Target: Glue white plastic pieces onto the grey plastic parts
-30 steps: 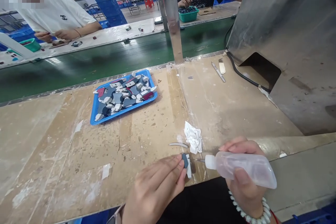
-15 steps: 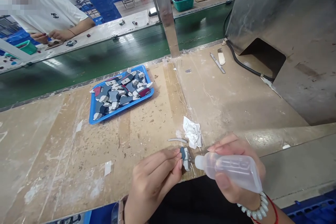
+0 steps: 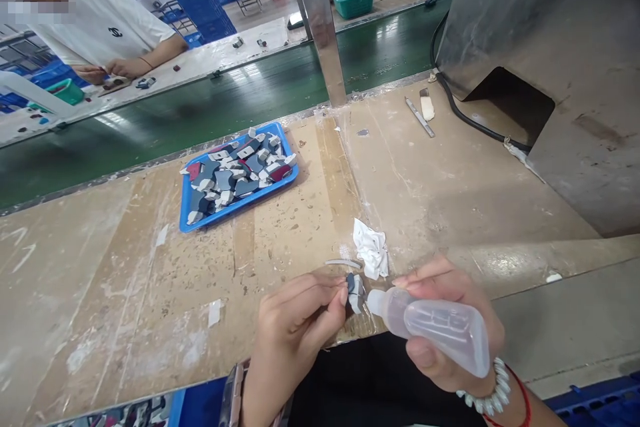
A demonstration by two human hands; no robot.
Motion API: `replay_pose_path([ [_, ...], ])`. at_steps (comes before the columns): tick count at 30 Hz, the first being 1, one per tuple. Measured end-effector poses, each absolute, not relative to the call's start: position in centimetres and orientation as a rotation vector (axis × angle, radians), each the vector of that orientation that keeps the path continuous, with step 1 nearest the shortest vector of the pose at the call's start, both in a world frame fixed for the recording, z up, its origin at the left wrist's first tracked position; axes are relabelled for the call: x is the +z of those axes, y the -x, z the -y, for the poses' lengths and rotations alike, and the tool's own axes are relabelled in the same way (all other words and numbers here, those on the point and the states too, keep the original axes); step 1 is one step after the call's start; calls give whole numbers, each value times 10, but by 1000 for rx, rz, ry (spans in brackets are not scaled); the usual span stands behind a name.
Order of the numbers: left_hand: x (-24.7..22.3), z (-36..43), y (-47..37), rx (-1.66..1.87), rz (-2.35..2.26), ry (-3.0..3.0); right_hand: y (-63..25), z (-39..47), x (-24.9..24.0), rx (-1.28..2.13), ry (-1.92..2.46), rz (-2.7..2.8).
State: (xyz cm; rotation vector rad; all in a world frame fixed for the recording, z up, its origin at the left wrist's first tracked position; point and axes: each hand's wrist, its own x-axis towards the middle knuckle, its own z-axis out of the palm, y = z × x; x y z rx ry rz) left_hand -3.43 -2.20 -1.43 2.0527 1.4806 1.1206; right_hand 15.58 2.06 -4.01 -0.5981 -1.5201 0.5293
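Observation:
Near the front edge of the bench, my left hand (image 3: 300, 320) pinches a small grey and dark-blue plastic part (image 3: 356, 293) between thumb and fingers. My right hand (image 3: 450, 313) is wrapped round a clear squeeze bottle (image 3: 440, 330) with a whitish cap, lying nearly level. The cap end points left and sits very close to the part; whether they touch I cannot tell. Just beyond the part lie a crumpled white tissue (image 3: 371, 248) and a thin curved grey strip (image 3: 344, 263). A blue tray (image 3: 240, 202) heaped with similar grey, white and dark-red parts is farther left.
A knife-like metal tool (image 3: 420, 117) and a small white-handled scraper (image 3: 427, 105) lie at the back right. Beside them stands a metal housing (image 3: 575, 127) with a black cable. A metal post (image 3: 325, 40) rises before the green conveyor (image 3: 240, 103). Two people work across it.
The bottle's cap end has come closer to the part, and the bottle has turned, its base swinging slightly downward. My left hand keeps its pinch. The whole view has shifted slightly.

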Motion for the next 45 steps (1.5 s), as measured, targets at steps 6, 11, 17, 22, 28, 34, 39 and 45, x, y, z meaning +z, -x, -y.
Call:
replay_pose_path([
  [6, -16, 22, 34, 1137, -1479, -2044, -157, -21, -45, 541, 575, 1535],
  [11, -16, 21, 34, 1137, -1468, -2012, -159, -21, -42, 520, 565, 1546],
  [17, -16, 22, 35, 1147, -1452, -1969, -157, -23, -37, 393, 524, 1551],
  [22, -18, 23, 35, 1119, -1487, -1897, -152, -25, -34, 254, 512, 1549],
  [28, -18, 24, 35, 1118, -1473, -1888, -154, -24, -29, 349, 498, 1545],
  [34, -19, 27, 36, 1112, -1477, -1883, -155, -26, -29, 410, 492, 1566],
  [39, -22, 26, 37, 1121, -1494, -1889, -157, -18, -40, 506, 491, 1490],
  [45, -27, 30, 38, 1152, -1503, -2020, -162, -7, -50, 970, 661, 886],
])
